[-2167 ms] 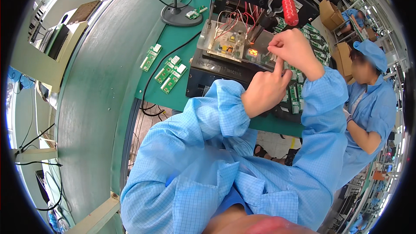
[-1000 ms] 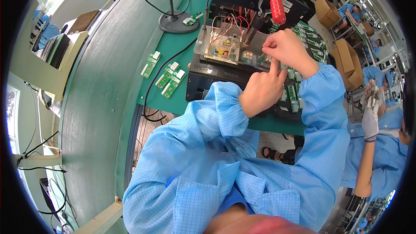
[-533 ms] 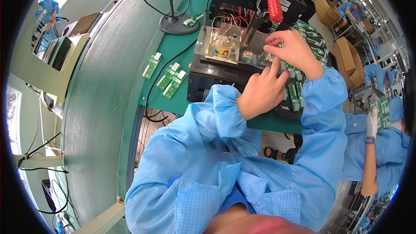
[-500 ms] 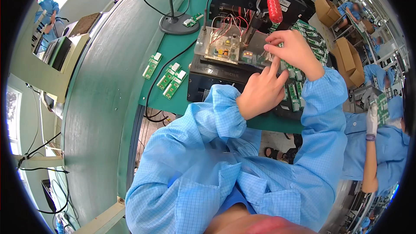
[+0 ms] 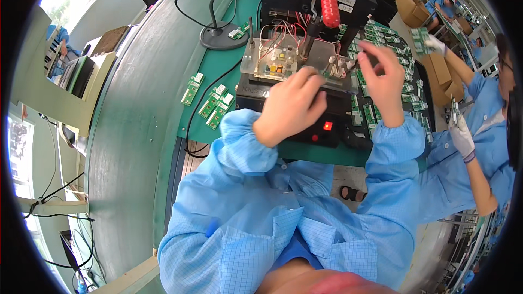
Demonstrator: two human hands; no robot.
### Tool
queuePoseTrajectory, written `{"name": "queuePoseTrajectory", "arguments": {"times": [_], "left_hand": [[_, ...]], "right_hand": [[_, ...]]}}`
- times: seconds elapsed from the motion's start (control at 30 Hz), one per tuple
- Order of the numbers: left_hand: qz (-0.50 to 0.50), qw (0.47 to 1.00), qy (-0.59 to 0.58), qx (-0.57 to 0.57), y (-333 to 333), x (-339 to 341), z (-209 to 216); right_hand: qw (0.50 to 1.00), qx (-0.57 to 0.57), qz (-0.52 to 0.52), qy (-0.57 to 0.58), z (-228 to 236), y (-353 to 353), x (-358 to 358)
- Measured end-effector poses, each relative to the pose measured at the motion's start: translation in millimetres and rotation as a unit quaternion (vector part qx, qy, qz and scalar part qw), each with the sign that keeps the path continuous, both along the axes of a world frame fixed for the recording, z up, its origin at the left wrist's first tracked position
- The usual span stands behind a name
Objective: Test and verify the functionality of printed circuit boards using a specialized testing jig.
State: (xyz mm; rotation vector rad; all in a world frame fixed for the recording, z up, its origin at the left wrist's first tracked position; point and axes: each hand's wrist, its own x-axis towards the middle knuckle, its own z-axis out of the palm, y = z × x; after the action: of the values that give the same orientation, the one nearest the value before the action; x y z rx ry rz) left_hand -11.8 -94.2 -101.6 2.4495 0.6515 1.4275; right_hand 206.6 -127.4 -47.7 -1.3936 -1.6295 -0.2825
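A black test fixture [image 5: 256, 88] stands on the green mat in front of me, with a clear plate [image 5: 248, 66] carrying a circuit board [image 5: 275, 65] and thin red and white wires. My left hand [image 5: 289, 108] is over the fixture's front edge, its fingers bent, the thumb apart, and nothing seen in it. To the right, my right hand [image 5: 385, 79] is raised beside the white connectors [image 5: 340, 65], thumb and forefinger apart with nothing visible between them. Above the plate rises a toggle clamp with a red handle [image 5: 330, 10]. A red switch [image 5: 327, 126] glows on the fixture's front.
Several small green boards [image 5: 217, 110] lie left of a black cable. A scanner stand [image 5: 223, 37] is behind them. Many boards fill a dark tray [image 5: 411, 90] at right. Beside it, a co-worker's gloved hand [image 5: 462, 139] holds a board; cardboard boxes [image 5: 438, 76] stand beyond.
My hands have drawn apart: the left moved left across the fixture's front, the right moved right, off the connectors. The glowing switch has come into sight. The co-worker's arms have shifted.
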Motion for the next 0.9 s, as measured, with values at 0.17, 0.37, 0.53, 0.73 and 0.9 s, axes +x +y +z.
{"name": "queuePoseTrajectory", "arguments": {"times": [0.17, 0.37, 0.53, 0.73, 0.9], "left_hand": [[-0.027, 0.999, 0.023, -0.028, -8, -24, -15], [0.009, 0.998, -0.002, -0.065, -15, -45, -31], [0.024, 0.997, 0.009, -0.070, -12, -46, -23], [0.057, 0.995, -0.002, -0.086, -5, -53, -22], [0.058, 0.994, -0.009, -0.094, -6, -53, -18]], "right_hand": [[0.944, 0.156, 0.172, -0.236, 62, 26, -39], [0.899, 0.176, 0.254, -0.312, 98, 63, -59], [0.940, 0.114, 0.307, -0.098, 153, 87, -53], [0.955, -0.025, 0.293, -0.023, 157, 80, -61], [0.943, 0.087, 0.314, -0.058, 116, 76, -67]]}}
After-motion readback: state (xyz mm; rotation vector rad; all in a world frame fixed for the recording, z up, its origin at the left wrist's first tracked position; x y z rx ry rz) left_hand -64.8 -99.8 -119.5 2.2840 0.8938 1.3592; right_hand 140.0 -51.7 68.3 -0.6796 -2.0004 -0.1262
